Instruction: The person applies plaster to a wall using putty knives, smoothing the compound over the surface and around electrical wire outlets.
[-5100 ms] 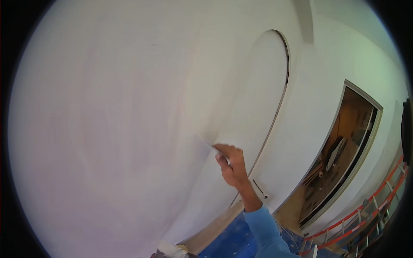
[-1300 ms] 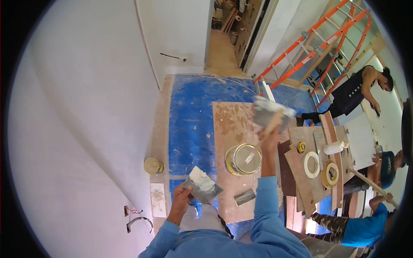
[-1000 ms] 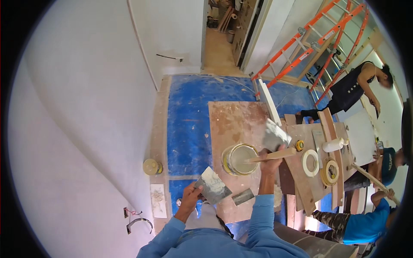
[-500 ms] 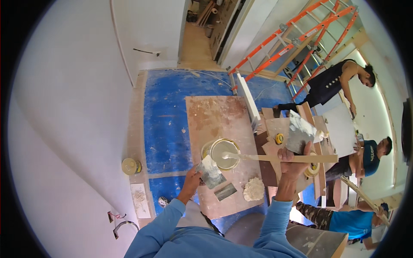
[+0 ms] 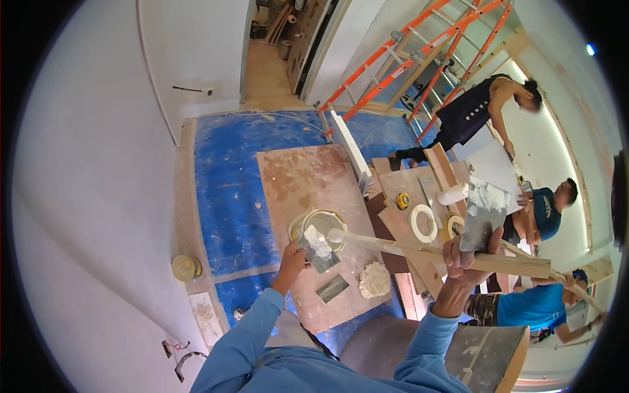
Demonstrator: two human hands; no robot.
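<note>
My left hand [image 5: 293, 263] grips a metal putty scraper [image 5: 325, 263] with white compound on its blade, partly over the rim of a bucket [image 5: 293, 230] of white paste. My right hand [image 5: 462, 270] is wrapped round a long wooden stick [image 5: 511, 264] and also holds a second broad metal scraper [image 5: 483, 213], its upper part smeared white. The stick's coated end reaches to the bucket's mouth. On the board [image 5: 295, 170] under the bucket lie a loose rectangular metal blade [image 5: 332, 288] and a whitish, rough lump [image 5: 375, 280].
Tape rolls [image 5: 423, 223], a tape measure [image 5: 402, 200] and a white tube [image 5: 453, 194] lie on wooden panels to the right. An orange ladder [image 5: 400, 62] stands behind. Three people work at the right. A lidded can [image 5: 186, 268] sits by the left wall.
The view has shifted, so the scene sits further left. My right hand has moved right with the stick and scraper. The left scraper has moved further over the bucket.
</note>
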